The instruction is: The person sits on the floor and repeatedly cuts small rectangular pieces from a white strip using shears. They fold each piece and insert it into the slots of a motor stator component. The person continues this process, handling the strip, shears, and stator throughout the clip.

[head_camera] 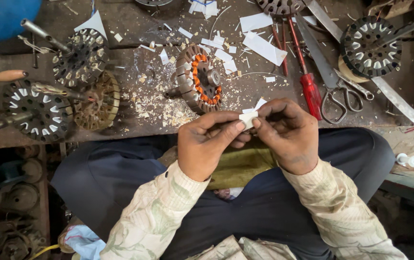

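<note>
A small white paper strip (248, 118) sits pinched between our left hand (210, 142) and right hand (288, 131), just over the bench (135, 72) edge. Beyond our fingers a stator with orange windings (200, 79) rests among paper scraps, with scissors (334, 79) and a red screwdriver (308, 86) lying to its right.

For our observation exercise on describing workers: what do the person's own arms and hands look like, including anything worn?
Both arms wear long sleeves of cream fabric with fine ribbing and a faint grey-green leaf print, ending in plain cuffs at the wrists. The left hand and right hand are bare: no gloves, rings, watch or bands visible. Both look smudged with workshop grime.
</note>
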